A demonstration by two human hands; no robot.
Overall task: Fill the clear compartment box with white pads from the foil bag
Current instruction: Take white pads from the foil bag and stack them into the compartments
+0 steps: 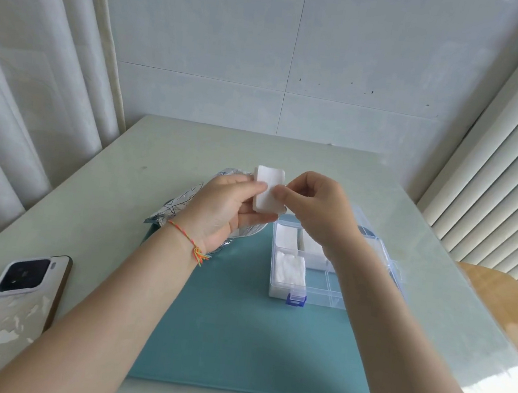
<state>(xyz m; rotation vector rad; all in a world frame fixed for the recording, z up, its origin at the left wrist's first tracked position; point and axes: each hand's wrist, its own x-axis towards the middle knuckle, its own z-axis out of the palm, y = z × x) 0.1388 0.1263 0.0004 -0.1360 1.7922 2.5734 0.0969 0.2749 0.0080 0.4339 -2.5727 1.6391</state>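
Left hand (230,206) grips pad stack (268,191); right hand (314,209) pinches its right edge. Bag (183,200) under left hand; box (323,268) below right.

Table (319,164) bears mat (235,339), phone (12,313) (face down), foil bag (183,200).

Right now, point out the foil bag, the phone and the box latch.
foil bag (165,210): head view, on the crinkled silver side left of the wrist.
phone (8,313): head view, on the middle of its white back.
box latch (296,299): head view, on the blue clip at the near wall.
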